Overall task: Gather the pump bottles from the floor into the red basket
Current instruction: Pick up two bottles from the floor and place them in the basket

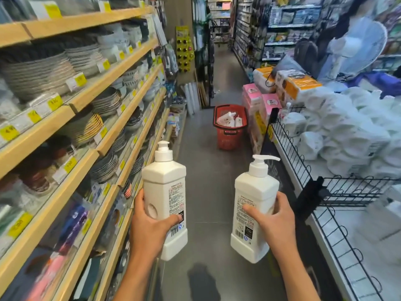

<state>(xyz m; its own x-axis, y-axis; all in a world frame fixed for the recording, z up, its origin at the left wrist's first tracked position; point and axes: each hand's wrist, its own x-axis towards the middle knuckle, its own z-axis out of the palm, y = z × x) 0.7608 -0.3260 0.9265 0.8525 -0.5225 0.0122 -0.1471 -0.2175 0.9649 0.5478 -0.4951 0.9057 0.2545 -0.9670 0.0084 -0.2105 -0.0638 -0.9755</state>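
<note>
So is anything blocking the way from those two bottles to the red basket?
Nothing visible. Bare floor runs from the left bottle and right bottle, gripped in the left hand and right hand, to the red basket; pink packs stand beside it.

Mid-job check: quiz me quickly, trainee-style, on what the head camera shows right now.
1. True or false: the left hand grips the left bottle and the right hand grips the right bottle.
2. The red basket stands: A) on the floor ahead; B) on a shelf; C) on the wire rack.
3. Fill in: the basket already holds white ____.

Key: 1 true; 2 A; 3 pump bottles.
</note>
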